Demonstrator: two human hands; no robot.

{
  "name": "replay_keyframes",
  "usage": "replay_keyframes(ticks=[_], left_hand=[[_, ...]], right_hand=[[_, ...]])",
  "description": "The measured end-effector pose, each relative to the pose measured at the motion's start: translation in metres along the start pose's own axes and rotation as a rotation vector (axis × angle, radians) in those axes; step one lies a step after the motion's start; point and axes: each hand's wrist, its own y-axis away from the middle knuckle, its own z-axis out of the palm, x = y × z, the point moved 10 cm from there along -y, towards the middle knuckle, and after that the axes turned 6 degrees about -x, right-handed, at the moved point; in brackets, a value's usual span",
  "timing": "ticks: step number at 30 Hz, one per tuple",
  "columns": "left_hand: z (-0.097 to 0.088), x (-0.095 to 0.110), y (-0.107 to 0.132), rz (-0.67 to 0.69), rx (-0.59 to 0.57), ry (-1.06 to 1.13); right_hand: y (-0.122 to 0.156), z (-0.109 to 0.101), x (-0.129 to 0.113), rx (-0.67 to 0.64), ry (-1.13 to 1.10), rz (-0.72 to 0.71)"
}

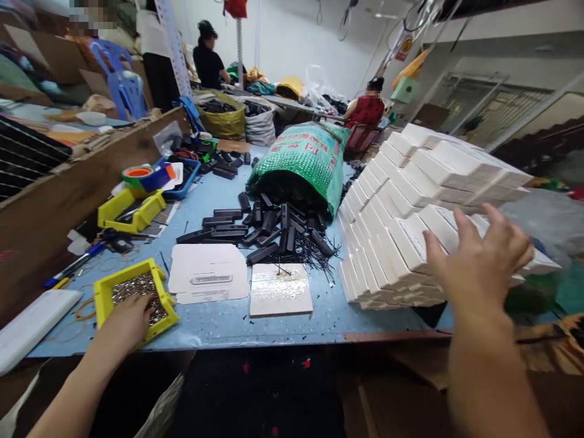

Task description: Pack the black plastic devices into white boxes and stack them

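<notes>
My left hand (132, 319) reaches into a yellow bin (103, 304) of small shiny metal pieces (141, 289). Its fingers are bent down among them, and whatever they pinch is hidden. On the other side, my right hand (483, 255) is raised with fingers spread, in front of a tall stack of white boxes (387, 237); whether it touches them I cannot tell. Between the hands lie a flat printed white card (207, 289) and a glossy white block (280, 298) with thin dark pieces on top. Black oblong cases (228, 231) are heaped behind these, beside thin black strips (319, 258).
A green woven sack (310, 164) lies with its mouth towards me. Along the left are another yellow bin (128, 210), tape rolls (141, 173), pens (75, 264) and a long white box (36, 322). Several people sit or stand further back, near filled sacks (221, 118).
</notes>
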Motion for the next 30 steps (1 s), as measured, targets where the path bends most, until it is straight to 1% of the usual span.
replay_keyframes(ticks=[1,2,3,4,5,6,7,8,9,10,11,12,13,14,15,17,18,20,21,23,24,25,26,28,30], left_hand=[[0.003,0.003,0.001,-0.006,-0.029,-0.054],[0.006,0.005,0.002,-0.019,-0.069,-0.099],[0.008,0.007,0.003,-0.033,-0.105,-0.126],[0.006,0.008,0.004,-0.046,-0.119,-0.127],[0.002,0.009,0.004,-0.048,-0.117,-0.115],[-0.003,0.011,0.005,-0.043,-0.100,-0.091],[-0.009,0.013,0.007,-0.030,-0.066,-0.054],[-0.017,0.014,0.009,-0.023,-0.015,-0.004],[-0.024,0.013,0.013,-0.035,0.045,0.056],[-0.028,0.010,0.018,-0.074,0.097,0.134],[-0.030,0.006,0.024,-0.132,0.135,0.242],[-0.027,0.003,0.031,-0.199,0.163,0.385],[-0.019,0.003,0.038,-0.258,0.173,0.559],[-0.008,0.009,0.044,-0.300,0.165,0.751],[0.006,0.020,0.048,-0.319,0.144,0.943],[0.032,0.053,0.052,-0.314,0.089,1.241],[0.044,0.071,0.052,-0.307,0.053,1.332],[0.063,0.104,0.050,-0.303,-0.011,1.443],[0.071,0.117,0.050,-0.303,-0.037,1.489],[0.081,0.137,0.049,-0.305,-0.076,1.583],[0.083,0.144,0.050,-0.305,-0.095,1.627],[0.085,0.150,0.052,-0.305,-0.115,1.662],[0.088,0.155,0.054,-0.306,-0.142,1.687],[0.093,0.165,0.061,-0.313,-0.207,1.709],[0.100,0.175,0.068,-0.303,-0.264,1.694]], right_hand=[[0.007,0.016,-0.026,0.013,-0.135,-0.034],[0.015,0.040,-0.058,-0.027,-0.319,-0.085],[0.022,0.079,-0.094,-0.176,-0.504,-0.133],[0.033,0.126,-0.130,-0.387,-0.610,-0.141],[0.045,0.173,-0.162,-0.577,-0.615,-0.129],[0.057,0.213,-0.191,-0.715,-0.570,-0.146],[0.067,0.244,-0.217,-0.799,-0.533,-0.194],[0.074,0.269,-0.239,-0.855,-0.527,-0.252],[0.081,0.286,-0.258,-0.893,-0.529,-0.324],[0.087,0.297,-0.274,-0.919,-0.547,-0.397],[0.093,0.304,-0.285,-0.941,-0.568,-0.461],[0.099,0.307,-0.292,-0.958,-0.579,-0.515],[0.103,0.308,-0.296,-0.964,-0.585,-0.555],[0.106,0.308,-0.298,-0.961,-0.590,-0.584],[0.108,0.307,-0.299,-0.955,-0.595,-0.604],[0.110,0.305,-0.302,-0.943,-0.618,-0.631],[0.109,0.303,-0.303,-0.938,-0.636,-0.638],[0.104,0.300,-0.305,-0.926,-0.685,-0.626],[0.101,0.297,-0.305,-0.916,-0.715,-0.604],[0.095,0.288,-0.298,-0.877,-0.758,-0.532],[0.093,0.279,-0.291,-0.841,-0.793,-0.464],[0.092,0.269,-0.281,-0.804,-0.873,-0.366],[0.095,0.258,-0.269,-0.780,-1.004,-0.239],[0.111,0.237,-0.246,-0.778,-1.392,0.079],[0.137,0.217,-0.232,-0.769,-1.783,0.417]])
